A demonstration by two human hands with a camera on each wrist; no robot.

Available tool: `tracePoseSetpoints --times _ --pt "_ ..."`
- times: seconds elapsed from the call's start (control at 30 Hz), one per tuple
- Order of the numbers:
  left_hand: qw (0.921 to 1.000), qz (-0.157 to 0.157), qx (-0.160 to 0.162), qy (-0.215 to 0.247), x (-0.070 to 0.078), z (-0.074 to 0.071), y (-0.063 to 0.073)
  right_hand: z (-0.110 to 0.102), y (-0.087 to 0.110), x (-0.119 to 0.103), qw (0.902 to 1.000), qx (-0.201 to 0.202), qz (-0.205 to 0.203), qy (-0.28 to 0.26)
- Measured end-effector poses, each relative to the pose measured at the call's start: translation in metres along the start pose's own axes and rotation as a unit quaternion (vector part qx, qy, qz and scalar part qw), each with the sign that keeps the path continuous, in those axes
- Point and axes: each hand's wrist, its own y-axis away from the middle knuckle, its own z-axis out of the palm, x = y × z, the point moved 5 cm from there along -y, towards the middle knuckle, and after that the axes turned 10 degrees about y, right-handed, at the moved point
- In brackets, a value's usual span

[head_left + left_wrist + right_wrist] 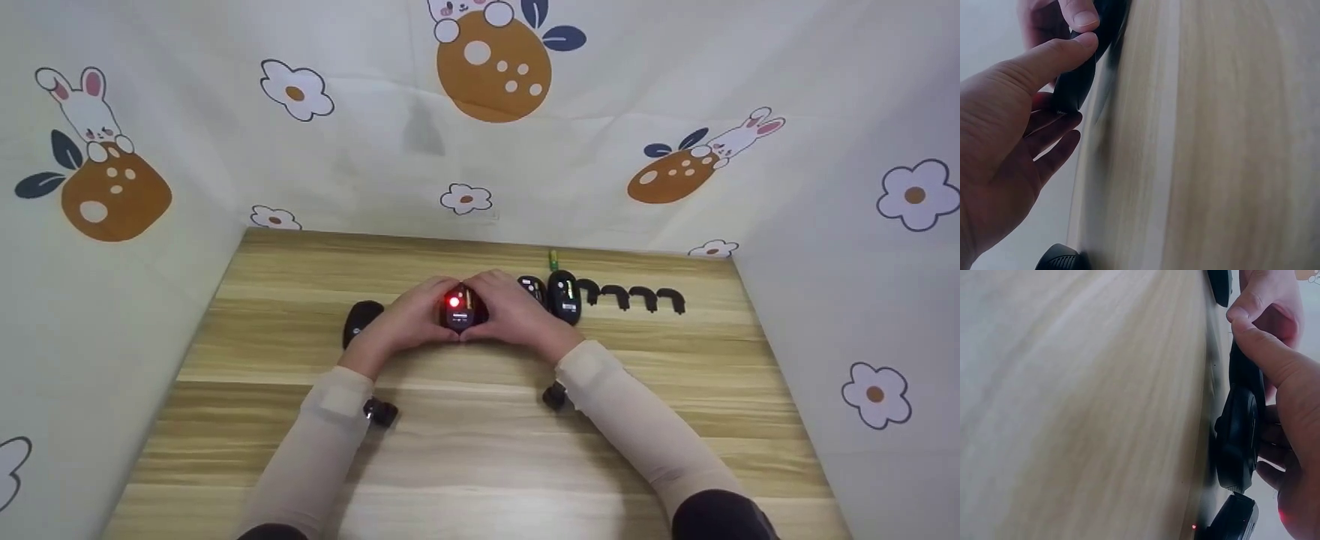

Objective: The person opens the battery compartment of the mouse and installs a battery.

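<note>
Both hands hold a black computer mouse (pixel 460 319) between them, underside up, with a red light glowing and a label showing. My left hand (pixel 415 313) grips its left side, and my right hand (pixel 511 309) its right side. The thumbs meet at the near end. In the left wrist view, the left thumb and fingers pinch the dark mouse (pixel 1075 84). A second black mouse (pixel 364 319) lies beside the left wrist. Two further mice, a partly hidden one (pixel 532 288) and another (pixel 564 298), lie bottom up just right of the right hand.
A row of several black hook-shaped pieces (pixel 643 297) lies at the right on the wooden table (pixel 480 450). A green battery (pixel 553 260) is behind the mice. Patterned cloth walls (pixel 360 150) enclose the back and sides.
</note>
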Motion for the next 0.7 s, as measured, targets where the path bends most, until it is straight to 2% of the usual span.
tracePoseSetpoints --times 0.27,0.7 --pt "1.0 -0.001 -0.004 0.006 -0.0022 0.0007 -0.0009 0.0055 -0.0031 0.0001 0.9995 -0.019 0.007 0.025" --pt "0.9998 -0.008 -0.015 0.007 -0.0034 0.0024 0.0005 0.009 -0.004 -0.0007 0.9991 -0.03 0.013 0.026"
